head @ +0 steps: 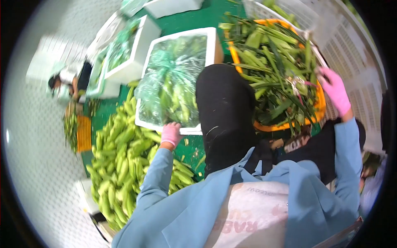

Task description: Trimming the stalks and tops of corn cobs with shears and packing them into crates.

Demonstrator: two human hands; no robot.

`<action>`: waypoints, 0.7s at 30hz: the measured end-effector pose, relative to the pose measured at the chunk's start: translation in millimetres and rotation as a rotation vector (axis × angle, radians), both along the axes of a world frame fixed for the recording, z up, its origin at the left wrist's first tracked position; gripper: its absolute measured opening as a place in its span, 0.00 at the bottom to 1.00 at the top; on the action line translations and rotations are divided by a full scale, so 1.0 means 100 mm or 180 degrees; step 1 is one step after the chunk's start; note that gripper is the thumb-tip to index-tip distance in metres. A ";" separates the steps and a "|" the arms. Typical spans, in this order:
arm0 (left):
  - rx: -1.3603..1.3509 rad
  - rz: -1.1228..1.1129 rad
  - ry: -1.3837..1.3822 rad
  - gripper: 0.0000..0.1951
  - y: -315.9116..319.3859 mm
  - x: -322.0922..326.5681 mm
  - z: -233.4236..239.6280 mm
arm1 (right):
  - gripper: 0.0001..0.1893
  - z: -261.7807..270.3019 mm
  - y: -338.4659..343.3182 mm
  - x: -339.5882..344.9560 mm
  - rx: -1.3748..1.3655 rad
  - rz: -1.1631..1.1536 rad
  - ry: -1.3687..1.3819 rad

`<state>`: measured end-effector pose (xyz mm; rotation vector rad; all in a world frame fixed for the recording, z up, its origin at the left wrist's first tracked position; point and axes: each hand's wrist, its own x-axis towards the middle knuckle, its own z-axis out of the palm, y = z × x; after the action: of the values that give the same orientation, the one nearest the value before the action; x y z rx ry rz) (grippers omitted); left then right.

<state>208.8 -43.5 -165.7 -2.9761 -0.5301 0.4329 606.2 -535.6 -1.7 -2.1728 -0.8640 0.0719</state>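
My left hand [171, 134], in a pink glove, grips the near rim of a white foam box [212, 46]. Inside the box, corn ears in green husks lie under a clear green plastic bag [167, 63] gathered into a bunch on top. At the right, my right hand [335, 90], also gloved in pink, is bent at the edge of an orange plastic crate [321, 100]. Cut husks and leaves [273, 59] heap over that crate. Whether the right fingers hold anything cannot be made out.
A large pile of husked-green corn ears [124, 155] covers the green floor [194, 155] at left. More foam boxes [133, 59] stand farther off. Another person [69, 77] bends beside a smaller orange crate [83, 133]. White slatted crates [344, 52] line the right.
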 end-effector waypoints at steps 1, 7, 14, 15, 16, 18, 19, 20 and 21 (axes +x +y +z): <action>-0.0105 0.0034 0.0153 0.21 -0.15 -0.11 0.05 | 0.13 -0.13 -0.06 0.03 -0.0132 -0.0024 -0.0264; -0.2899 0.0751 -0.1014 0.14 -0.47 -0.09 0.73 | 0.13 -0.03 0.54 -0.09 0.0306 -0.0262 0.1377; -0.0592 0.2372 -0.1854 0.26 0.37 1.14 0.36 | 0.11 0.72 3.09 -0.85 0.0510 0.2219 -0.0270; -0.0589 0.2450 -0.1485 0.28 0.29 1.40 0.32 | 0.12 0.78 3.38 -0.95 0.0682 0.2512 -0.0193; -0.1390 0.2646 -0.1895 0.26 0.24 1.55 0.25 | 0.13 0.82 3.67 -1.04 0.0781 0.2787 -0.0656; -0.2997 0.2182 -0.2901 0.21 0.02 1.78 0.20 | 0.13 0.83 4.11 -1.13 0.0292 0.2566 -0.1629; -0.3751 0.1494 -0.3445 0.19 -0.21 1.79 0.18 | 0.13 0.67 4.24 -1.08 0.0294 0.2628 -0.1612; -0.3632 0.0613 -0.3127 0.17 -0.53 1.86 0.31 | 0.14 0.47 4.31 -0.93 0.0423 0.2241 -0.1308; -0.3429 -0.0200 -0.2779 0.16 -0.83 1.81 0.55 | 0.14 0.26 4.37 -0.82 0.0587 0.1884 -0.0976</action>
<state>389.4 -126.4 -110.3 -4.1017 -0.2587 -0.9761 523.9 -98.4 24.6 -1.7187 -1.6025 -0.0492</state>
